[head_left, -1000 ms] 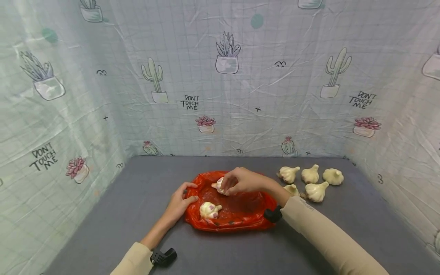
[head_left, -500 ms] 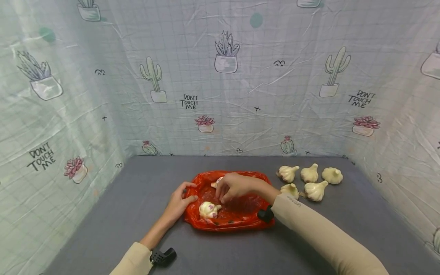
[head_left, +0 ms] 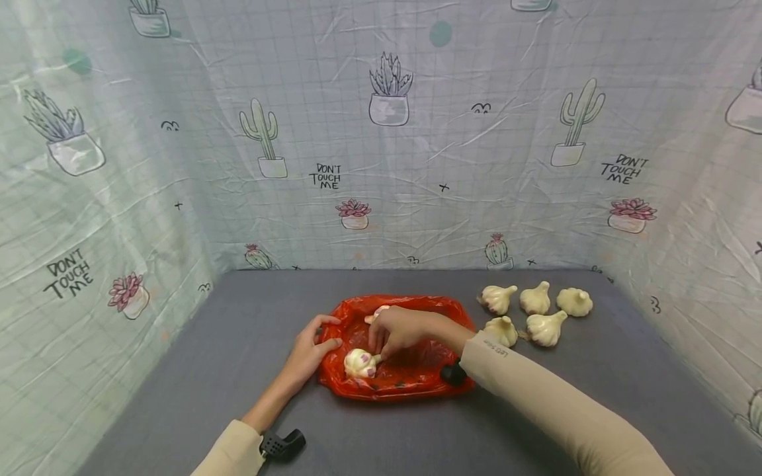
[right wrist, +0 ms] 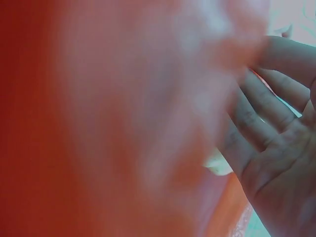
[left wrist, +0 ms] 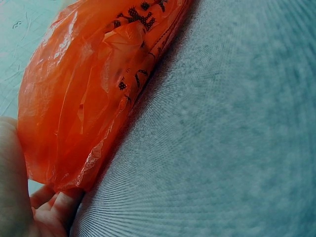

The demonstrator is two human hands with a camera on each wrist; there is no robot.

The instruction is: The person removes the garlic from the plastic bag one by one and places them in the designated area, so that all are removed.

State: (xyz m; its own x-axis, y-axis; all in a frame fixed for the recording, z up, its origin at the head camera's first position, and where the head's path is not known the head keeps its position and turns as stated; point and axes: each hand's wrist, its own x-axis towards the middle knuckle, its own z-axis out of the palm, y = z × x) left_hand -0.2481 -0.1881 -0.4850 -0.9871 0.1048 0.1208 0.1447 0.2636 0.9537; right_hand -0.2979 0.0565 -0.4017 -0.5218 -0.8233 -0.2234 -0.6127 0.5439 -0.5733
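A red plastic bag (head_left: pixel 405 391) lies with its mouth spread wide and its rim rolled like a shallow bowl. My left hand (head_left: pixel 306 347) holds its left edge, thumb over the rim; in the left wrist view fingers (left wrist: pixel 61 205) show below the plastic. My right hand (head_left: pixel 400 329) reaches down inside, bent fingertips right at the stem of a garlic bulb (head_left: pixel 359 362). Behind these fingers another garlic bulb (head_left: pixel 377 315) is partly hidden. In the right wrist view the blurred bag wall (right wrist: pixel 123 123) covers the fingertips of the right hand (right wrist: pixel 276 118).
Several garlic bulbs (head_left: pixel 534 299) sit on the grey table (head_left: pixel 268 297) to the right of the bag, one close to the right sleeve (head_left: pixel 524 377). A patterned curtain (head_left: pixel 381 165) encloses the table at the back and both sides.
My right hand has left the rear garlic bulb in the bag and moved forward and down to the front bulb's stem. The left hand stays at the rim.
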